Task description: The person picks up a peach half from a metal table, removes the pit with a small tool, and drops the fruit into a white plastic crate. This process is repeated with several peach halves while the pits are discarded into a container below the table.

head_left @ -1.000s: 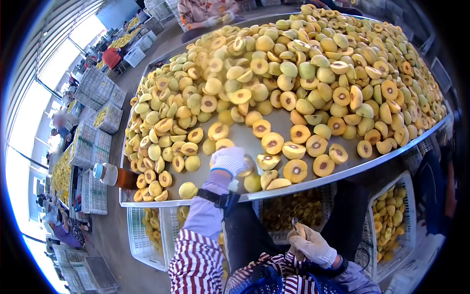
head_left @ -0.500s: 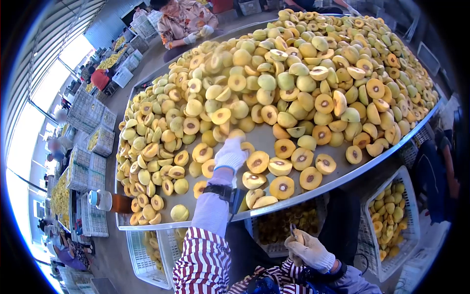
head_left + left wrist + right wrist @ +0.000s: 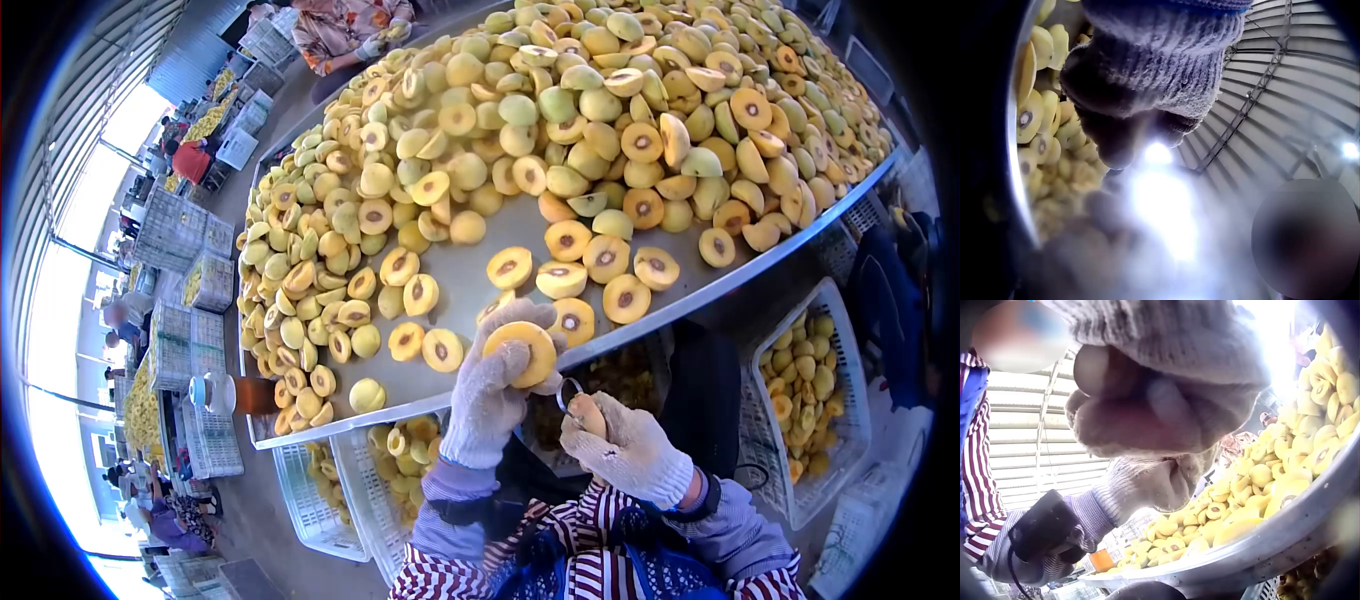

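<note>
White-gloved left hand (image 3: pixel 485 395) pinching a round yellow fruit half (image 3: pixel 537 348), white-gloved right hand (image 3: pixel 635 455) gripping a tan-handled metal-loop tool (image 3: pixel 588 415), silvery metal bench (image 3: pixel 460 277) heaped with fruit halves (image 3: pixel 600 105)

A halved fruit (image 3: pixel 538 350) sits in the grip of the left hand (image 3: pixel 485 400), its flat cut face showing, yellow-orange flesh inside a thin paler rim (one digit of that hand lies across part of the face). The right hand (image 3: pixel 630 450) holds a small tool (image 3: pixel 587 410) by its tan, rounded handle; the tool's thin metal loop projects beyond the right fingers toward the left hand, just beside the left fingertips. Whether loop and fruit touch is unclear.
</note>
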A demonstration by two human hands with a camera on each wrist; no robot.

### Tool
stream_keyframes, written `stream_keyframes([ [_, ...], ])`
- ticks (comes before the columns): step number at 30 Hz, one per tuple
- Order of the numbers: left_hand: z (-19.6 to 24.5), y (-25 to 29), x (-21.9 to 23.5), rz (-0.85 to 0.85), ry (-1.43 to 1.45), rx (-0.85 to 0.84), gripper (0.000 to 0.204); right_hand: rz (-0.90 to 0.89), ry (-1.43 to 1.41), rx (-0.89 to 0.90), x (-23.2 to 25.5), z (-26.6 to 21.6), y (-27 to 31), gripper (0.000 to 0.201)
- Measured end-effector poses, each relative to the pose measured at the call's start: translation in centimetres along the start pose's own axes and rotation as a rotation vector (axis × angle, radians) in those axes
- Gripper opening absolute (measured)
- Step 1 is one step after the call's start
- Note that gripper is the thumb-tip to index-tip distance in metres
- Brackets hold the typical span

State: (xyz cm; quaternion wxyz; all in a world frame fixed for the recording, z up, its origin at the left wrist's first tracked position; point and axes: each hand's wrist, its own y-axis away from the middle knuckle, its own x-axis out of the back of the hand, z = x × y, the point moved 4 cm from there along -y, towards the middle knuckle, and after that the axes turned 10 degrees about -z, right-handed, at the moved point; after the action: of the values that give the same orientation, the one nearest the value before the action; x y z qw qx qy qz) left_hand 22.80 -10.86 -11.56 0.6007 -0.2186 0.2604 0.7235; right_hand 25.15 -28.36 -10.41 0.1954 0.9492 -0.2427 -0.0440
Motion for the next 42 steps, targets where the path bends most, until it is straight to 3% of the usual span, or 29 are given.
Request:
stream_keyframes([
  [6, -1.9, 2.6, -2.6, 0.117, 0.032, -0.106, 0.075, 0.094, 0.203, 0.039, -0.3, -0.8, 1.2, 0.038],
  [15, -2.0, 5.1, -7.0, 0.229, -0.169, -0.202, 0.072, 0.146, 0.311, 0.104, -1.0, -1.1, 3.3, 0.036],
  [18, -2.4, 5.9, -8.0, 0.171, -0.287, -0.193, 0.068, 0.12, 0.405, 0.093, -1.6, -1.1, 4.1, 0.036],
  [21, -2.1, 6.2, -8.5, 0.166, -0.376, -0.224, 0.067, 0.101, 0.282, 0.144, -1.6, -1.3, 4.5, 0.037],
  [27, -2.1, 6.2, -8.9, 0.194, -0.119, -0.243, 0.067, 0.154, 0.18, 0.109, -1.1, -0.7, 5.1, 0.038],
  [33, -2.4, 6.7, -9.0, 0.176, -0.228, -0.277, 0.063, 0.2, 0.376, 0.128, -1.1, -1.6, 5.8, 0.037],
  [36, -2.4, 6.8, -9.5, 0.223, -0.291, -0.328, 0.057, 0.144, 0.314, 0.092, -1.3, -1.4, 5.5, 0.036],
  [39, -1.5, 6.9, -9.5, 0.234, -0.496, -0.204, 0.063, 0.058, 0.099, 0.172, -2.0, -0.2, 5.2, 0.036],
  [42, -0.6, 6.6, -9.7, 0.148, -0.603, -0.099, 0.057, -0.094, -0.099, 0.096, -2.3, 0.0, 5.3, 0.033],
])
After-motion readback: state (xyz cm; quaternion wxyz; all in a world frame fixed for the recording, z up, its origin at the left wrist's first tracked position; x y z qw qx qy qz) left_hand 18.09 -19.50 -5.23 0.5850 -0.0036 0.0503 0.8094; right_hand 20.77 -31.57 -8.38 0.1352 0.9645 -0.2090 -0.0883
